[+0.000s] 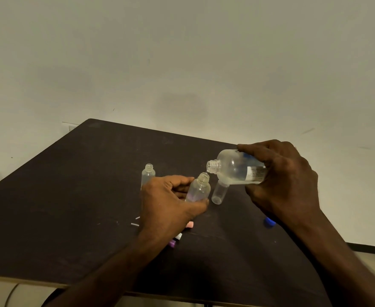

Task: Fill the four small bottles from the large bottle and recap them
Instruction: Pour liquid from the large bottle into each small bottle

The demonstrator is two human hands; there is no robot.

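Your left hand [171, 200] grips a small bottle [198, 188] tilted above the table [71, 196]; your right hand [281, 178] wraps the large bottle [235, 167], lying nearly level, mouth just above-right of the small neck.

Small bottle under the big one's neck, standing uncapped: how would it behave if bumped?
The small bottle looks tall, narrow, clear and empty, so probably light and tippy. Round body: once down it would likely roll across the table.
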